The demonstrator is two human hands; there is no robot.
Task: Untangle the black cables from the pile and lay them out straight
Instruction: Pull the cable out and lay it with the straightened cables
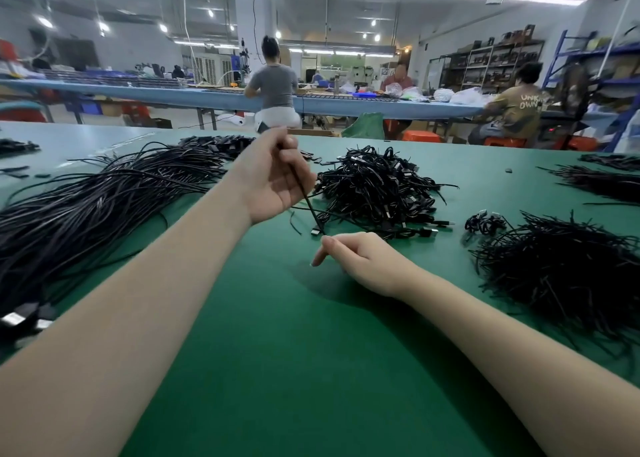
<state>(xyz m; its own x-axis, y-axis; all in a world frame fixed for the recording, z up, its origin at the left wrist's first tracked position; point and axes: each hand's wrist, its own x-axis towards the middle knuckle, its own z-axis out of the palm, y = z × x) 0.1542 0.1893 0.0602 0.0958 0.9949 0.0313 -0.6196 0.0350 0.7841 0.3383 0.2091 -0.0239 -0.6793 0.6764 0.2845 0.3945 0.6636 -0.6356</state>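
Factory floor behind, long blue benches (194,98) with seated workers, and up front the broad green table (277,335) takes the play. Biggest thing on it: a sweep of straightened cables (104,197) fanned out along the left, plugs at the near end. Over on the right, a bristling heap of short black ties (568,273). Dead centre, the tangled pile (377,190), loops knotted over one another, connectors poking out. Now the left hand (273,179) is up, fingers curled round one black cable (306,197), which runs taut down from the palm to its plug (316,230) just off the table. Right hand (360,259) sits low beside that plug, fingers loosely curled, forefinger dangling, holding nothing as far as I can see. That cable looks light and limp, a little springy from being coiled, rubbery enough not to slip. Best bet, I reckon: pinch close behind the plug's moulded body and draw the length through the other hand, never yanking, since a loop snagged in the pile would drag the lot along.
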